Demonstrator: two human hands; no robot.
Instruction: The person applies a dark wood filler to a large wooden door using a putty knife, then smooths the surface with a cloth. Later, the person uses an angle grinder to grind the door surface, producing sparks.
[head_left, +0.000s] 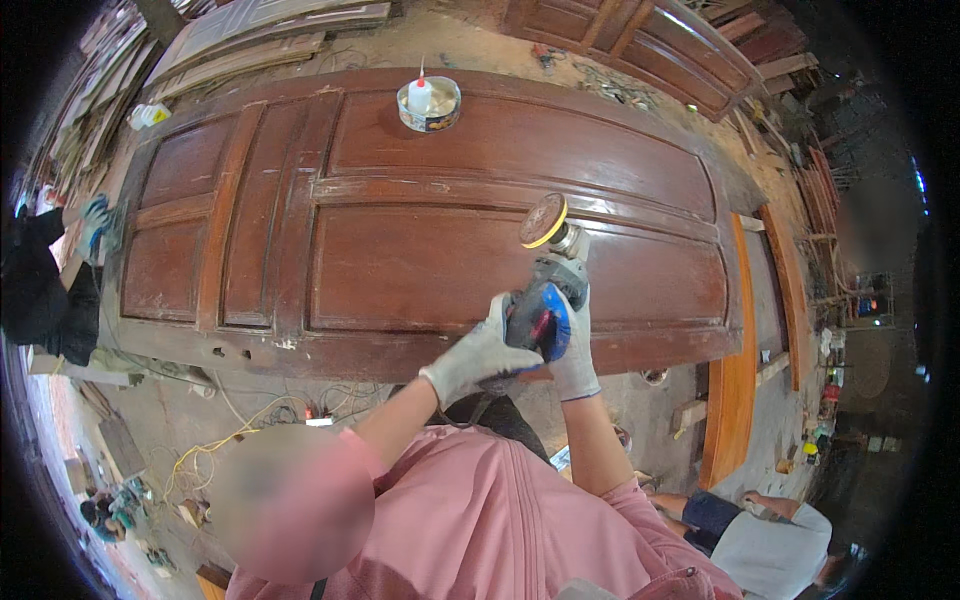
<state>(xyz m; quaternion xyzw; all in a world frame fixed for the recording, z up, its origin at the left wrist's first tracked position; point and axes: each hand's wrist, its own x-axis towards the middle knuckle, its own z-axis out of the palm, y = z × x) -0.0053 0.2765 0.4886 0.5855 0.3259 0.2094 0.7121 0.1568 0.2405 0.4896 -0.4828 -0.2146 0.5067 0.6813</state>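
Observation:
An angle grinder (560, 272) with a round brown sanding disc (542, 220) edged in yellow is in both my hands, over the large brown panelled wooden door (420, 265). My left hand (478, 356), in a pale work glove, wraps the dark rear of its body. Closer to the metal head, my right hand (574, 352), in a glove with a blue palm, grips the other side. The disc is tilted up, its worn face toward the far left; whether its edge touches the door, I cannot tell.
On the door's far edge stands a round tin (440, 122) holding a white bottle (420, 97) with a red tip. At left, a co-worker's gloved hand (93, 228) is beside the door. An orange-brown board (733, 400) lies right; a yellow cord (205, 450) crosses the floor.

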